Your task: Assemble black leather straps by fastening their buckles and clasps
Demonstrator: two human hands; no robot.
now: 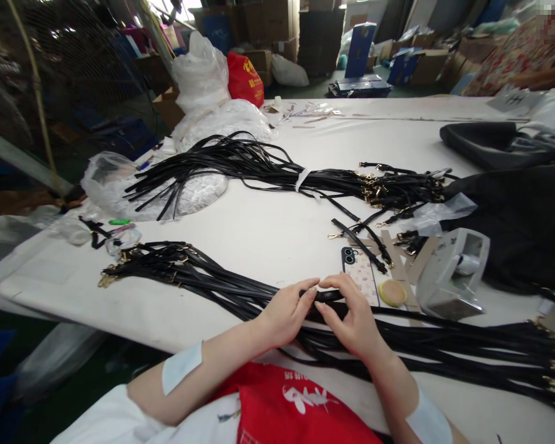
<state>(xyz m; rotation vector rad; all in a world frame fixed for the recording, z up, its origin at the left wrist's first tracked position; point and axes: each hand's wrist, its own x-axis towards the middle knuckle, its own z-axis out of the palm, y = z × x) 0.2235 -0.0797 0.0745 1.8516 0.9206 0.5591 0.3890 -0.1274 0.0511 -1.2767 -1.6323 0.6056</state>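
Both hands meet over a long bundle of black straps (231, 282) with gold-coloured clasps at its ends. My left hand (287, 313) pinches a short piece of black strap (327, 296) between thumb and fingers. On its other side, my right hand (351, 316) curls round the same piece, thumb below and fingers above. Part of the held strap is hidden by my fingers. The bundle runs under both hands, from the left of the table to the right edge of the view.
A second strap bundle (259, 163), tied with a white band (301, 179), lies farther back. Beside my right hand are a phone (361, 274), a round yellow-rimmed disc (392, 293) and a tape dispenser (453, 274). A black bag (527, 228) is at right; plastic bags (203, 80) stand back left.
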